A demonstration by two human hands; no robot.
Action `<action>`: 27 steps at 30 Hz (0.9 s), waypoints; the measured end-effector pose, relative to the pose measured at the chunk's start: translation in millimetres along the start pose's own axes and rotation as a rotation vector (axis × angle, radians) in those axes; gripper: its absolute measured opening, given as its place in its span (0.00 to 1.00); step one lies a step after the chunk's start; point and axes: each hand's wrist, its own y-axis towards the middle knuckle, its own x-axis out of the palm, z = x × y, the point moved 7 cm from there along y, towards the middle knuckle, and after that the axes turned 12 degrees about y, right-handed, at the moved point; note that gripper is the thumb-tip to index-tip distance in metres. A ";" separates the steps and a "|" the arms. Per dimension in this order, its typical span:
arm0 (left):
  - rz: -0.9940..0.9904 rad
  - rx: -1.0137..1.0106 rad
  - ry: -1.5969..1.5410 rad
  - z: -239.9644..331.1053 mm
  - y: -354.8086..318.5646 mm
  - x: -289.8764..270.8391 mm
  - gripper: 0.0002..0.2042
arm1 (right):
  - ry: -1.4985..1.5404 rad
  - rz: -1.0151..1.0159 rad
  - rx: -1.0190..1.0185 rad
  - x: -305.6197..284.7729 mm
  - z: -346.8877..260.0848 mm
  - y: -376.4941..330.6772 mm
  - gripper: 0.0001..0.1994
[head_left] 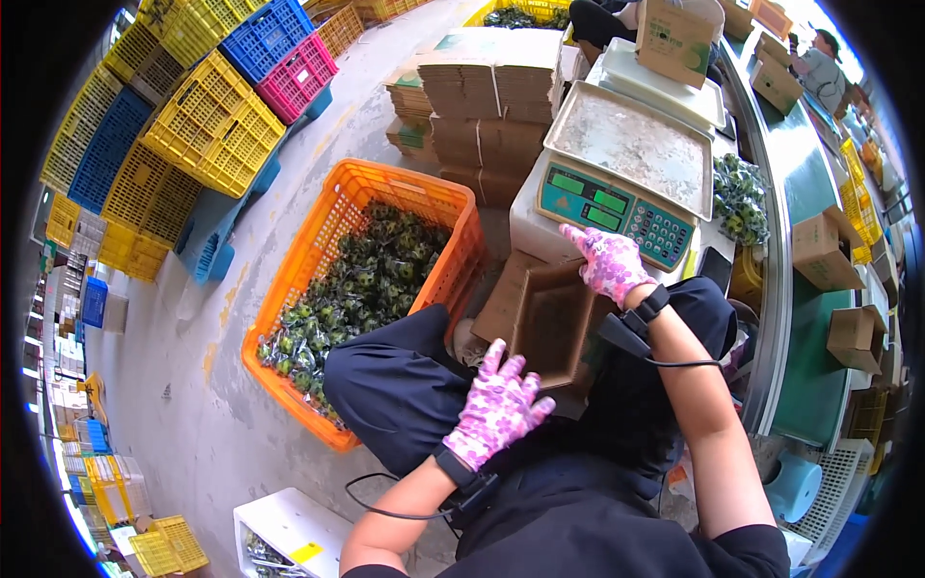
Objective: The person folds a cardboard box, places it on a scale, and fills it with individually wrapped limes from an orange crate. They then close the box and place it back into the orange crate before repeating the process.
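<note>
An open cardboard box stands between my knees, its inside bare and brown. My left hand, in a pink flower-patterned glove, is spread beside the box's near left edge and holds nothing. In a matching glove, my right hand is over the box's far right edge, its fingers stretched toward the front of a weighing scale. Whether those fingertips touch the scale or the box rim, I cannot tell. To the left, an orange plastic crate holds many small clear-wrapped green items.
Flattened cardboard stacks stand beyond the crate. Yellow crates, among blue and pink ones, are piled at far left. A green conveyor with cardboard boxes runs along the right. A white foam box is at lower left.
</note>
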 end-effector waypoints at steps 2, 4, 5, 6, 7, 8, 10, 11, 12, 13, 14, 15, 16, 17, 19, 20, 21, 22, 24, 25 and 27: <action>0.000 -0.093 0.092 -22.1 4.3 25.8 0.16 | 0.033 0.023 -0.039 5.2 -5.5 -2.6 0.18; 0.274 -0.235 0.006 -44.9 22.7 20.7 0.13 | 0.075 -0.046 -0.325 38.5 -14.2 -4.3 0.17; 0.181 -0.295 0.059 -60.2 28.8 29.7 0.15 | 0.283 -0.188 -0.191 45.1 -24.8 -1.0 0.15; 0.094 -0.347 0.109 -68.4 36.7 35.8 0.19 | 0.286 -0.193 -0.204 51.3 -26.1 -0.9 0.15; 0.042 -0.339 0.168 -66.6 42.6 44.6 0.24 | 0.071 -0.187 -0.372 60.8 -33.5 -3.0 0.15; -0.010 -0.331 0.225 -61.9 51.8 54.5 0.29 | -0.148 -0.175 -0.538 67.8 -37.0 -5.3 0.15; 0.020 -0.398 0.429 -55.9 64.3 62.4 0.38 | -0.040 -0.253 -0.477 67.7 -28.1 3.9 0.16; 0.137 -0.395 0.120 -45.6 64.7 74.9 0.37 | 0.006 -0.175 -0.449 65.1 -22.7 7.2 0.15; 0.261 -0.385 -0.182 -38.1 64.2 83.6 0.36 | 0.052 -0.095 -0.424 63.8 -21.3 12.2 0.15; 0.217 -0.481 -0.354 -43.2 64.3 95.3 0.35 | 0.227 0.078 -0.258 50.1 -33.9 15.6 0.17; 0.183 -0.554 -0.538 -46.2 70.1 103.7 0.34 | 0.140 0.240 -0.199 50.1 -32.0 14.9 0.21; 0.432 -0.361 -0.273 -41.2 66.9 81.9 0.32 | 0.137 0.129 -0.264 65.1 -39.2 18.5 0.22; 0.374 -0.417 -0.423 -48.9 66.3 90.1 0.34 | 0.131 0.017 -0.331 78.9 -45.2 20.3 0.23; 0.371 -0.490 -0.397 -50.6 66.9 87.2 0.35 | 0.237 -0.135 -0.195 85.9 -43.4 33.1 0.22; 0.176 -0.559 -0.057 -45.3 63.2 86.5 0.40 | 0.169 -0.233 -0.242 93.3 -42.9 47.8 0.19; 0.149 -0.628 -0.076 -49.6 56.1 93.9 0.44 | 0.137 -0.334 -0.241 95.2 -50.2 58.1 0.19; 0.102 -0.647 -0.067 -47.1 61.4 81.6 0.45 | 0.168 -0.358 -0.302 93.5 -43.8 64.8 0.18; 0.054 -0.663 -0.060 -42.5 68.2 69.2 0.46 | 0.185 -0.438 -0.259 96.3 -29.8 71.0 0.19; -0.203 -0.708 -0.091 -39.3 82.9 66.2 0.48 | 0.294 -0.395 -0.276 105.5 -22.7 75.1 0.19; -0.319 -0.719 -0.092 -38.8 95.0 60.1 0.49 | 0.287 -0.400 -0.267 116.1 -15.3 73.8 0.19; -0.414 -0.755 -0.168 -52.3 111.5 56.6 0.51 | 0.026 -0.092 -0.668 108.4 -40.3 64.5 0.18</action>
